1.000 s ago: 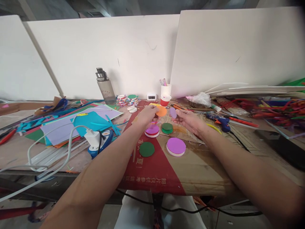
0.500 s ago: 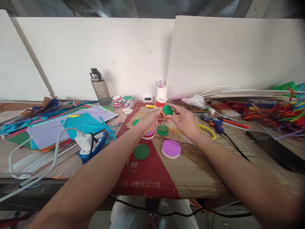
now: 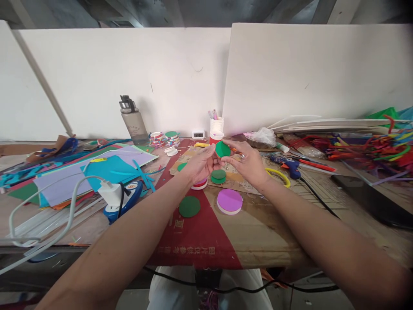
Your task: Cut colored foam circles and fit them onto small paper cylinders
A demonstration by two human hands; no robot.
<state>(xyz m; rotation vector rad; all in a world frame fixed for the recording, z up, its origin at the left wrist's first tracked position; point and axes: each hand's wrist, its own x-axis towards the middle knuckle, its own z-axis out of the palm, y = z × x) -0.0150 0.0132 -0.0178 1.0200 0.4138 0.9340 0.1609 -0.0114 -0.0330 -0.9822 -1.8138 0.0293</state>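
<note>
Between my left hand (image 3: 204, 164) and my right hand (image 3: 243, 159) a green foam disc (image 3: 223, 149) is held up, tilted so that its flat face shows. Both hands pinch it at the rim, one on each side; the fingers behind it are partly hidden. Below the hands lie a small stack of green discs (image 3: 218, 176) and, partly behind my left wrist, a red-and-white disc stack (image 3: 200, 186). Closer to me rest a flat green disc (image 3: 189, 206) and a purple disc (image 3: 229, 200) on top of a white one.
A blue hot glue gun (image 3: 293, 168) and a yellow ring (image 3: 280, 177) lie to the right. Left are a power strip (image 3: 129, 198) with a white charger and coloured sheets (image 3: 64, 180). A bottle (image 3: 134, 125), cups (image 3: 217, 125) and a clock (image 3: 198, 134) stand at the back.
The held disc has turned so its green face shows more, and the orange edge seen earlier is hidden. Both hands stay on it. The whole view has shifted slightly.
</note>
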